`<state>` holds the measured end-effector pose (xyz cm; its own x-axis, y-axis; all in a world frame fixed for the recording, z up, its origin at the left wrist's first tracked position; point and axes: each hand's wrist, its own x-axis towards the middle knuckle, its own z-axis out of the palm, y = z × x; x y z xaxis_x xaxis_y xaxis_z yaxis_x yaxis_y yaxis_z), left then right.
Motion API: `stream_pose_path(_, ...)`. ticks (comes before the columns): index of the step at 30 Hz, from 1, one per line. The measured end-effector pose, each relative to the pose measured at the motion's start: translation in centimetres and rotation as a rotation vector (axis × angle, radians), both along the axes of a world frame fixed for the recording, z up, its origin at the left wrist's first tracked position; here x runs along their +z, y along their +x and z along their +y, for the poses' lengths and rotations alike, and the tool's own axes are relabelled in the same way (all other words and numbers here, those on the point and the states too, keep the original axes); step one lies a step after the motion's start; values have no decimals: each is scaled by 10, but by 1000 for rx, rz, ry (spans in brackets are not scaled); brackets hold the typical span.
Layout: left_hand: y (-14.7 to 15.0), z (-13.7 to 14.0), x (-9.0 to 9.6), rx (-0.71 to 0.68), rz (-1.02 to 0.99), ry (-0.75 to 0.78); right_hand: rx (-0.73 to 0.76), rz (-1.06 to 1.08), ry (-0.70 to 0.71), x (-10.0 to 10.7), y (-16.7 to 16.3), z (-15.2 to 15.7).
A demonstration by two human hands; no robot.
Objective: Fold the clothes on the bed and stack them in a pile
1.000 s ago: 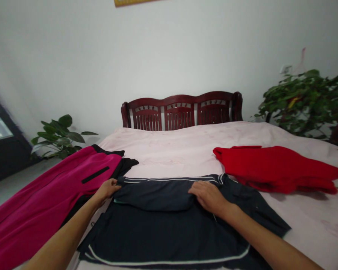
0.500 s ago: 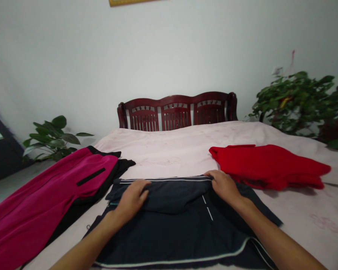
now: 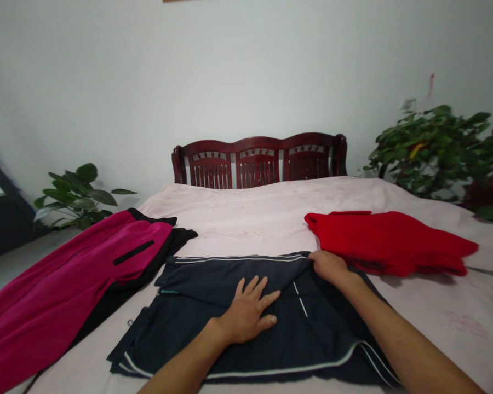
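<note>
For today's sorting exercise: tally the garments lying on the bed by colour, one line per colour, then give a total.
Dark navy garment with white piping, under both hands: 1
Magenta garment: 1
Black garment, partly under the magenta one: 1
Red garment: 1
Total: 4
</note>
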<state>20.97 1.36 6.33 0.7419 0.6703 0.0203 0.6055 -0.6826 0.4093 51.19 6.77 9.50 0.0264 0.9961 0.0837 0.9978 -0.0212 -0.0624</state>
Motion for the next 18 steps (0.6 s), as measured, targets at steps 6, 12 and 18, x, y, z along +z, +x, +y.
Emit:
stream_pose_path(6,-31,-7,8,-25,-227,-280,105,-37,120,-1,-80,-15)
stream_pose_path(12,-50,-22,2,-8,-239,-212,290,42,-46,-34,-115,-21)
stream_pose_path(18,-99,16,15,409,-358,59,245,24,23,-53,-105,-17)
